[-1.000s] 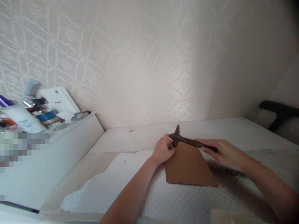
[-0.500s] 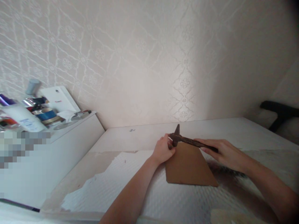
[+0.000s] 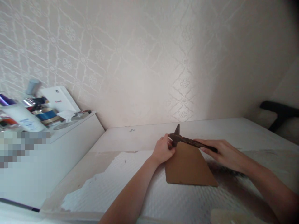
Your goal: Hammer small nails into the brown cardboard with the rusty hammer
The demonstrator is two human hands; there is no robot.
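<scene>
Above a brown cardboard sheet, a dark brown hammer-shaped tool is held slantwise, its pointed crosspiece sticking upward. My right hand is closed around the handle end, thumb below and fingers above. At the other end, my left hand has its fingers curled at the lower part of the tool's head; the exact contact is partly hidden. The left wrist is beside the cardboard's left edge. The sheet lies flat on the white, textured covering.
Worn white covering lies over the table. On the left, a white cabinet holds a white box, a white tube, tape rolls and other clutter. A black armrest is at the right, and a patterned wall stands behind.
</scene>
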